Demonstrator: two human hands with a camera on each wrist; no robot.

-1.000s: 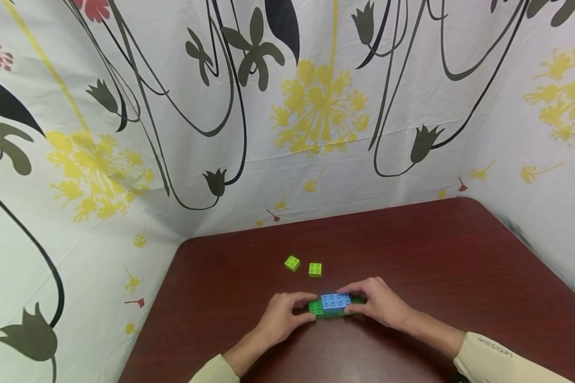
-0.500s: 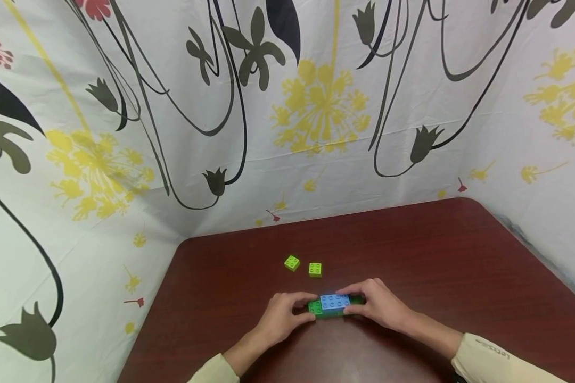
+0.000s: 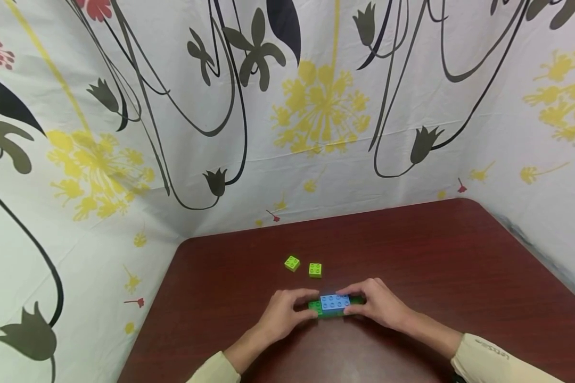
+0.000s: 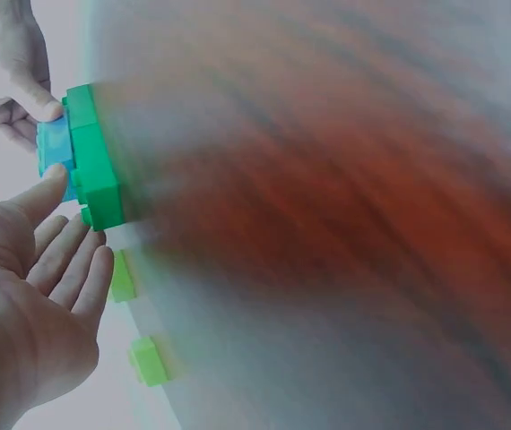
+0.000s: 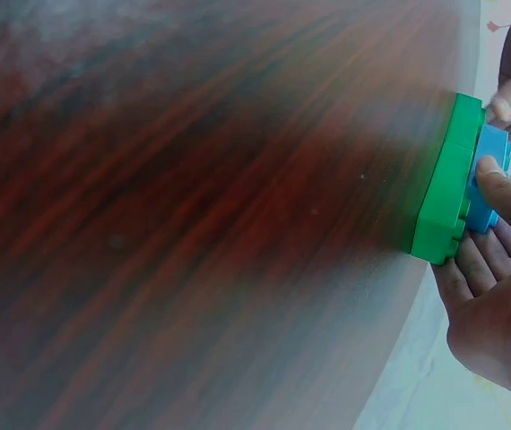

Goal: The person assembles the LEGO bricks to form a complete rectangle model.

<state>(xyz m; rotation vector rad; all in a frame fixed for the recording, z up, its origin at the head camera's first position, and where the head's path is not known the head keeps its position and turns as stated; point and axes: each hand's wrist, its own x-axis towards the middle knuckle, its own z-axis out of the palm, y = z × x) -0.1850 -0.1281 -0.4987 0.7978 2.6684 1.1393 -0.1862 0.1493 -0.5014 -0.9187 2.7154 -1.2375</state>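
A long green brick point(image 3: 315, 307) lies on the dark red table point(image 3: 436, 255) with a light blue brick point(image 3: 335, 301) stacked on its studs. My left hand point(image 3: 287, 311) pinches the green brick's left end, thumb on the near side and fingers over the far side. My right hand point(image 3: 378, 305) covers the right end and pinches the blue brick. In the left wrist view the green brick point(image 4: 94, 166) and blue brick point(image 4: 54, 157) stand just past my left hand point(image 4: 31, 305). In the right wrist view my thumb presses the blue brick point(image 5: 489, 184) on the green brick point(image 5: 448, 184).
Two small lime bricks point(image 3: 292, 263) point(image 3: 315, 269) lie apart just beyond the hands, also seen as lime bricks point(image 4: 123, 276) point(image 4: 148, 360). A flower-printed cloth point(image 3: 287, 106) walls in the table at the back and both sides.
My left hand's fingers have crept a little to the right along the far side towards the blue brick. The bricks and my right hand have barely moved.
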